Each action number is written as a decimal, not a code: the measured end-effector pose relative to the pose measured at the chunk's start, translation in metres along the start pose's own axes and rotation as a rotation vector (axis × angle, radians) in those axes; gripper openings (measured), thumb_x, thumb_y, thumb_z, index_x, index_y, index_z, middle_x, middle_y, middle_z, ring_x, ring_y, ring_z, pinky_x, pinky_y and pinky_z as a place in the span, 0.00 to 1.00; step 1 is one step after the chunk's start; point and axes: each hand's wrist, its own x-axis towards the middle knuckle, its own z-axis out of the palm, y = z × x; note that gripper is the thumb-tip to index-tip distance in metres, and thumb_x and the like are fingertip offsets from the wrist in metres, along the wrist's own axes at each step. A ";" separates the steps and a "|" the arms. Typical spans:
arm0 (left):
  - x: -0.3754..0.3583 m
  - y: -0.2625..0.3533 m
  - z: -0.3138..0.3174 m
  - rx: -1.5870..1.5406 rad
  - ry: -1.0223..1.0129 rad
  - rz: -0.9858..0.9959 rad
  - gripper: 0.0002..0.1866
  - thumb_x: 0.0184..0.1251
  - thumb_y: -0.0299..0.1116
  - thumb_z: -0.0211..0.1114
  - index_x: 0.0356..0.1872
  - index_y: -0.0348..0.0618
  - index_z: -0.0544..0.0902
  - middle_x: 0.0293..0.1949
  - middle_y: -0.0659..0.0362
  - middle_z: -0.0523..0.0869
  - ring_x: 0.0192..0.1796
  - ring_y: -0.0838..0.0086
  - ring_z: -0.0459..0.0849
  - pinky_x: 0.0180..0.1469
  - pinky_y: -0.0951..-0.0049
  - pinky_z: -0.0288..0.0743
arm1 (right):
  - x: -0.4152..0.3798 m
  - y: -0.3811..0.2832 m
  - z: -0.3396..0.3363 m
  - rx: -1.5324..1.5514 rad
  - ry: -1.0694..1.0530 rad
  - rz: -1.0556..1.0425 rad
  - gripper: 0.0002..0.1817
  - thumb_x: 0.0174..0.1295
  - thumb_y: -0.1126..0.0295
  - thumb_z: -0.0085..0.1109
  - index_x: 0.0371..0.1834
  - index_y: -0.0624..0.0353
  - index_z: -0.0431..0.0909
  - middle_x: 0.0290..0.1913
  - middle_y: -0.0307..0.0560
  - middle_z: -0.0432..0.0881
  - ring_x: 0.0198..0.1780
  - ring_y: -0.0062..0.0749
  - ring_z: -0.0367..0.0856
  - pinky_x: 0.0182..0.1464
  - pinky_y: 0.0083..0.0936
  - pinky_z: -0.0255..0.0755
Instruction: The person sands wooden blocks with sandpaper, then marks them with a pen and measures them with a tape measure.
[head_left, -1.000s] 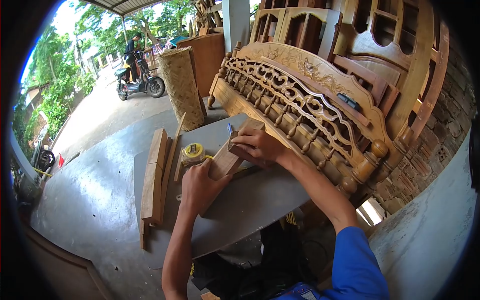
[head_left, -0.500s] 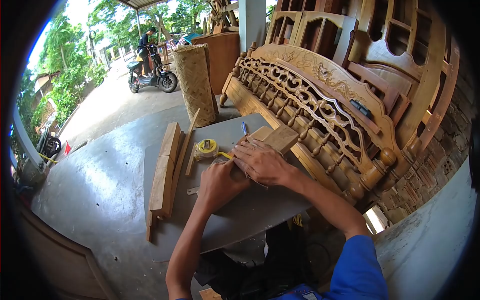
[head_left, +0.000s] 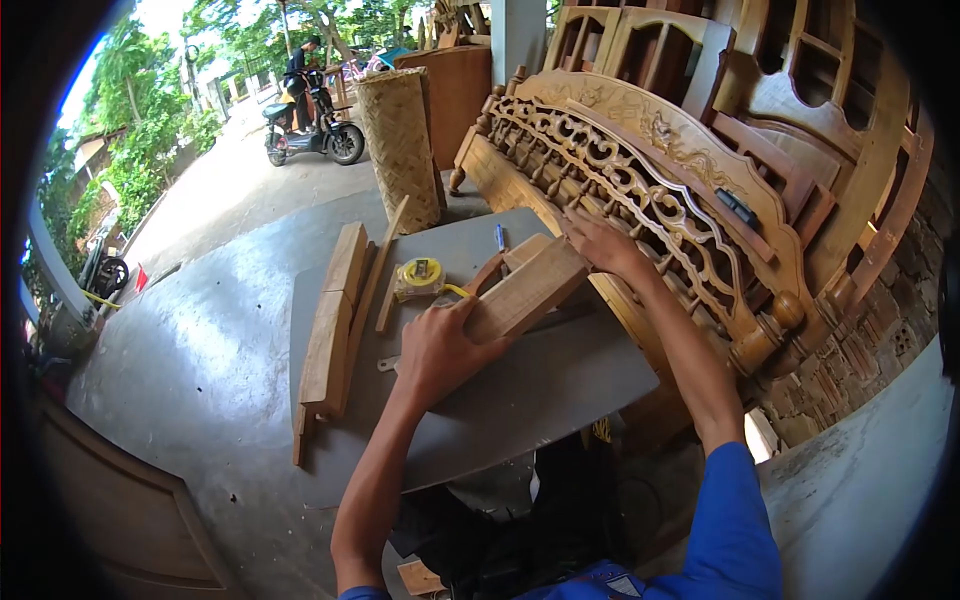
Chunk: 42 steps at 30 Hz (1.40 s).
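No word, brand or number can be read for certain. Just beyond the left hand (head_left: 437, 345), the tape measure (head_left: 420, 277) bears a dark mark on its yellow casing, too small to make out, and well below the right hand (head_left: 606, 245), towards the wearer, a pale patch (head_left: 624, 586) on the blue shirt is likewise illegible. Nearer, yellow marks (head_left: 602, 430) below that same hand, past the table edge, are too blurred to spell out.
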 end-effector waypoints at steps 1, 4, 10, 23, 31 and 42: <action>0.001 -0.004 0.002 -0.009 0.018 0.022 0.31 0.43 0.54 0.68 0.42 0.38 0.82 0.29 0.47 0.84 0.34 0.56 0.84 0.40 0.61 0.76 | -0.003 -0.009 0.008 -0.158 0.080 -0.050 0.29 0.67 0.48 0.35 0.65 0.53 0.64 0.68 0.52 0.61 0.70 0.44 0.55 0.70 0.43 0.48; 0.001 -0.007 0.005 0.001 0.045 0.016 0.32 0.40 0.53 0.71 0.43 0.37 0.82 0.29 0.47 0.84 0.33 0.58 0.84 0.40 0.63 0.76 | -0.036 -0.046 0.023 -0.426 0.082 -0.359 0.31 0.66 0.48 0.37 0.66 0.56 0.63 0.66 0.53 0.63 0.69 0.47 0.57 0.70 0.38 0.48; 0.001 -0.007 0.002 0.008 0.023 0.036 0.30 0.43 0.52 0.70 0.40 0.35 0.82 0.28 0.45 0.83 0.33 0.56 0.83 0.41 0.62 0.75 | 0.002 -0.021 0.005 -0.154 0.014 -0.012 0.30 0.66 0.48 0.33 0.68 0.52 0.60 0.68 0.48 0.61 0.70 0.46 0.56 0.71 0.38 0.47; -0.001 -0.008 0.002 -0.021 0.041 0.035 0.29 0.43 0.51 0.70 0.39 0.36 0.82 0.30 0.46 0.84 0.35 0.57 0.84 0.41 0.62 0.75 | -0.002 -0.025 0.004 -0.341 -0.077 -0.199 0.32 0.68 0.46 0.30 0.67 0.56 0.60 0.70 0.51 0.56 0.72 0.45 0.51 0.72 0.35 0.43; -0.003 -0.007 0.000 -0.015 0.038 0.026 0.29 0.43 0.52 0.70 0.40 0.37 0.82 0.29 0.47 0.84 0.35 0.56 0.83 0.41 0.62 0.75 | 0.001 -0.028 0.001 -0.350 -0.125 -0.212 0.32 0.67 0.45 0.30 0.68 0.51 0.59 0.70 0.53 0.56 0.72 0.45 0.51 0.72 0.36 0.43; -0.003 -0.004 -0.003 0.011 0.010 0.016 0.29 0.43 0.50 0.70 0.43 0.37 0.82 0.29 0.46 0.84 0.34 0.57 0.84 0.41 0.63 0.75 | -0.005 -0.029 0.021 -0.283 0.046 -0.206 0.33 0.63 0.42 0.34 0.67 0.50 0.61 0.64 0.56 0.66 0.66 0.49 0.63 0.69 0.43 0.50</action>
